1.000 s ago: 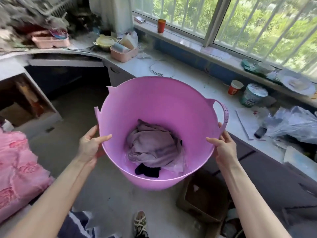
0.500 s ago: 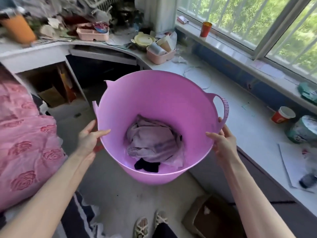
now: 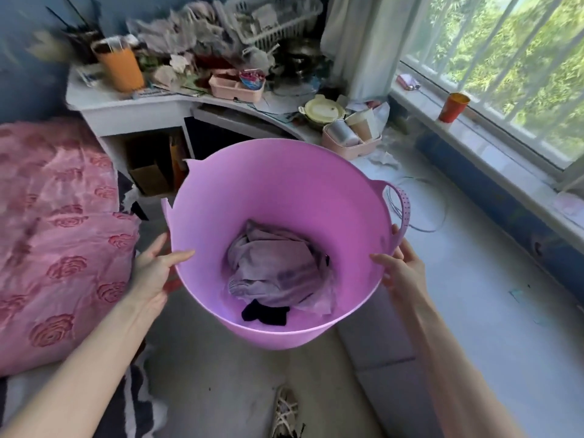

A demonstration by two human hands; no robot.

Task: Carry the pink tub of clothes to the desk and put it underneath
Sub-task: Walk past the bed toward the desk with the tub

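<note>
I hold the pink tub (image 3: 284, 188) in the air in front of me, above the floor. My left hand (image 3: 155, 270) grips its left rim, thumb inside the wall. My right hand (image 3: 399, 268) grips the right rim just below the tub's loop handle. Pale purple clothes (image 3: 278, 273) and a small black garment (image 3: 265, 312) lie in the bottom. The white corner desk (image 3: 132, 116) stands beyond the tub, its top heaped with clutter. A dark opening (image 3: 205, 137) under the desk shows just above the tub's far rim.
A pink rose-patterned quilt (image 3: 53, 235) fills the left side. A cardboard box (image 3: 151, 178) sits under the desk's left part. The counter (image 3: 458, 248) runs along the window on the right, with a pink tray (image 3: 350, 142), a wire loop and an orange cup (image 3: 453, 107). My shoe (image 3: 286, 412) is on the grey floor.
The view has swung left and closer to the corner desk; the quilt and desk clutter now fill more of the frame. Both hands keep the same hold on the tub.
</note>
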